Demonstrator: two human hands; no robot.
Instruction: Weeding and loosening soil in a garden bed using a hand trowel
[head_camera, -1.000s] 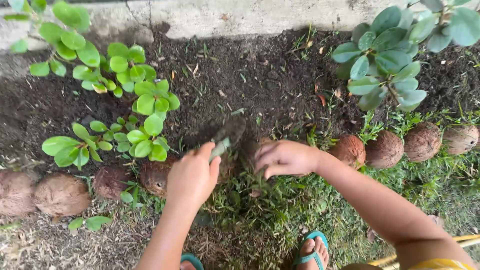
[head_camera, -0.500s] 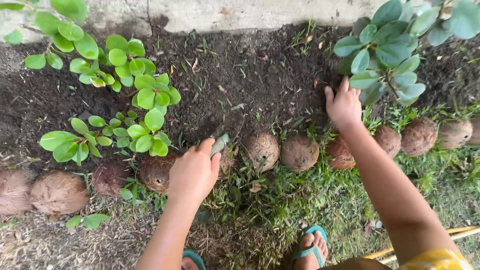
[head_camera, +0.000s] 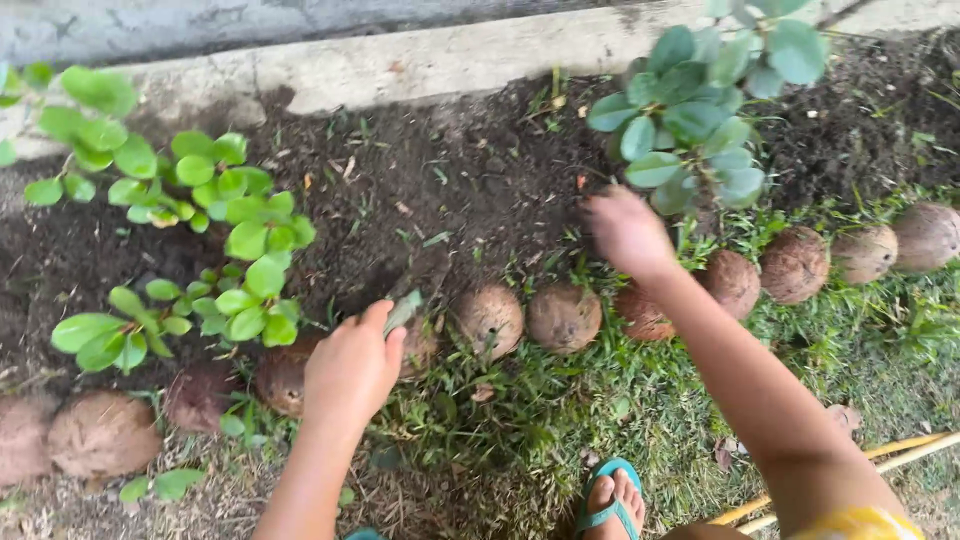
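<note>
Green, pale and worn, the trowel handle (head_camera: 403, 310) sticks out of the left hand (head_camera: 350, 368), which is clenched around it with the thumb laid along the top. The blade beyond the grip is dark with soil and hard to make out against the bed. Nearest the viewer, below the left wrist, lies dry straw-coloured grass, and to the right of it a foot in a teal flip-flop (head_camera: 610, 495) stands on the lawn (head_camera: 560, 410). A yellow stick (head_camera: 900, 455) lies across the grass behind the right forearm.

Just beside the left grip, a row of brown coconut husks (head_camera: 563, 317) edges the bed: one sits partly hidden under the knuckles, two more stand just to the right of the trowel, and others run on to the far right and far left. The husks touch or nearly touch one another, half sunk where grass meets soil.

The right hand (head_camera: 625, 232) hovers past the husk row, over the dark soil (head_camera: 470, 185), well apart from the trowel. It is blurred; the fingers look loosely curled and hold nothing that can be seen, but whether they are fully released I cannot tell.

Left of the trowel grip grows a plant with round bright green leaves (head_camera: 235, 240). Just beyond the right hand stands a shrub with grey-green leaves (head_camera: 700, 110). Farthest off, a concrete curb (head_camera: 420, 65) closes the bed, which holds only soil, the plants and a few dry leaf scraps.
</note>
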